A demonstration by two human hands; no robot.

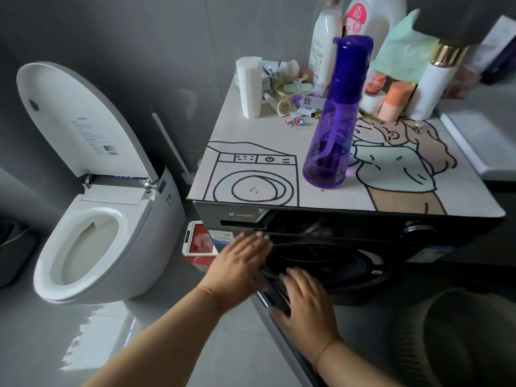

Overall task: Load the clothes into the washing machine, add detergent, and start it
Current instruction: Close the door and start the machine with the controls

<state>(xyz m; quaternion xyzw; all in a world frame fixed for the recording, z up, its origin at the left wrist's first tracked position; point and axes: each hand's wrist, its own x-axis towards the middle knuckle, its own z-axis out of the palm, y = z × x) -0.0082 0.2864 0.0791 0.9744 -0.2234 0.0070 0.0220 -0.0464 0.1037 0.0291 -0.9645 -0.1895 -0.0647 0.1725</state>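
On washer (307, 219) front, "Leader" logo (242, 215)

Both bare forearms are reaching forward and slightly rightward from the lower edge of the view. The left hand (242, 261) is lying palm-down with fingers extended and spread, a thin bracelet circling its wrist. The right hand (305, 301) is sitting lower and nearer, palm-down, fingers splayed and blurred, grasping nothing.
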